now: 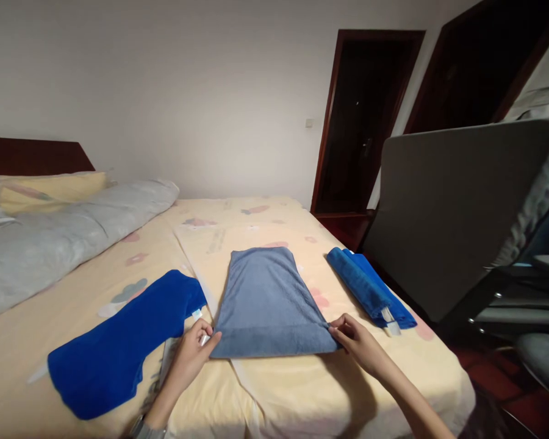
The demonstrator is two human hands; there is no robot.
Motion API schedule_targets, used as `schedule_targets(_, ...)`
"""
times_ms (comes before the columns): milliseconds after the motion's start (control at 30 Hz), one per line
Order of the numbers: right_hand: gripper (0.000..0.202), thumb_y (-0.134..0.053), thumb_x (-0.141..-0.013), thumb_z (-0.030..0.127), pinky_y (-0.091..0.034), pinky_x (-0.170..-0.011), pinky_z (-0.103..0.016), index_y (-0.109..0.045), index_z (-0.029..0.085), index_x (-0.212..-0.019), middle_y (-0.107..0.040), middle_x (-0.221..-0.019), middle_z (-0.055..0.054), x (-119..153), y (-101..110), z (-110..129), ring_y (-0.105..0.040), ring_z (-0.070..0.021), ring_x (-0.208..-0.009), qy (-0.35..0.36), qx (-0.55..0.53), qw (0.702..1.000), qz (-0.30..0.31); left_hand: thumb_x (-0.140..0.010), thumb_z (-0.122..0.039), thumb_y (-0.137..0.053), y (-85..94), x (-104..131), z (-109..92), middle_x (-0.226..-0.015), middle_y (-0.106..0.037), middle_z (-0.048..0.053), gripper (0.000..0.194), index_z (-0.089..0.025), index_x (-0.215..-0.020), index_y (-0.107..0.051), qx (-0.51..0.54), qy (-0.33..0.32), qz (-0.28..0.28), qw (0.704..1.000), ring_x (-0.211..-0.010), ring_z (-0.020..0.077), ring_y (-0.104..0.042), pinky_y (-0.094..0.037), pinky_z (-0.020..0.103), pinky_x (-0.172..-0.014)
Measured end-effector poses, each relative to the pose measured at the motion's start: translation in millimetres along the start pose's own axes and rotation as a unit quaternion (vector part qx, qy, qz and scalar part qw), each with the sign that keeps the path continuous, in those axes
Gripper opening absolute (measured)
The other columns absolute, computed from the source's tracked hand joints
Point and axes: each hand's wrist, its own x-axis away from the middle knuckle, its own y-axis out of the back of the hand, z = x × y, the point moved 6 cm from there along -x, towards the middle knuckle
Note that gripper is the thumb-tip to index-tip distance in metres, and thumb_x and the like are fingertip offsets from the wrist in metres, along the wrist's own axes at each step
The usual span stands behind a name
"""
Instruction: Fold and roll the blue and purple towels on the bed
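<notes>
A grey-blue towel point(268, 299) lies spread on the bed in front of me, its near edge folded over in a band. My left hand point(196, 344) pinches the near left corner between thumb and fingers. At the near right corner, my right hand point(350, 338) grips the cloth the same way. The edge between both hands looks slightly lifted, with a shadow below on the right. To the left lies a bright blue folded cloth point(123, 347) with a small white tag. On the right rests a rolled blue towel point(368, 289) with white labels at its near end.
The bed point(210, 396) has a pale yellow patterned sheet. A rolled grey quilt point(86, 231) and a yellow pillow point(55, 190) lie at the left by the headboard point(32, 156). A large dark grey panel point(457, 207) stands right of the bed. Behind is a dark door point(361, 122).
</notes>
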Motion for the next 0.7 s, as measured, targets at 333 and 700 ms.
schedule_targets(333, 0.022, -0.055, -0.087, 0.044, -0.051, -0.067, -0.036, -0.064, 0.025, -0.080, -0.072, -0.084, -0.009, 12, 15, 23, -0.067, -0.0258, -0.075, 0.031, 0.286, 0.955, -0.068, -0.086, -0.040, -0.054, 15.4, 26, -47, -0.102, -0.073, 0.006, 0.018, -0.030, -0.089, -0.068, -0.214, -0.157, -0.025, 0.964, -0.104, 0.0300, -0.065, -0.048, 0.044, -0.094)
schedule_targets(700, 0.055, -0.048, -0.094, 0.021, -0.035, -0.118, -0.043, -0.042, 0.026, -0.149, -0.045, -0.151, -0.005, 43, -64, 34, -0.042, -0.0254, -0.139, 0.217, 0.288, 0.913, 0.190, -0.083, -0.032, -0.063, -28.6, 34, -39, -0.133, -0.066, -0.006, 0.043, -0.047, -0.124, -0.065, -0.125, -0.221, 0.178, 0.951, -0.125, 0.0252, -0.060, -0.049, 0.040, -0.111)
